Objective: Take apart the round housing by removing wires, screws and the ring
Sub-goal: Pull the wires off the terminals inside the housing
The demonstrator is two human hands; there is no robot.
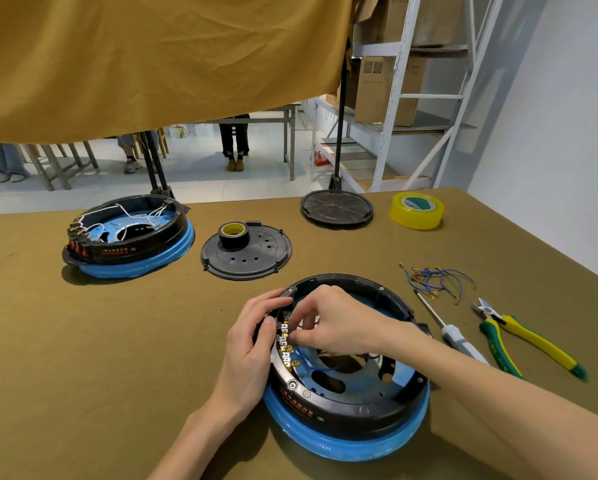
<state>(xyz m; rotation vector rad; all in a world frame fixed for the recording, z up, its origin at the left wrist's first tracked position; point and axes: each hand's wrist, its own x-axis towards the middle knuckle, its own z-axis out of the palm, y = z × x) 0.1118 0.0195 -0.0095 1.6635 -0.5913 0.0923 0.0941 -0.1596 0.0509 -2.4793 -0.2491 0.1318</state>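
Meanwhile, both hands worked at the round housing [346, 400], nearest thing on the table [83, 341].
Left hand [252, 344] curled round its left rim; right hand [335, 323] pinched at the terminal strip [285, 341] inside. Right of the housing lay loose blue wires [436, 278], a screwdriver [449, 332] and cutters [522, 336].

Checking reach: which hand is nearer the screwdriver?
Right. The right hand works inside the round housing, closer to the screwdriver; the left hand grips the housing's far-side rim.
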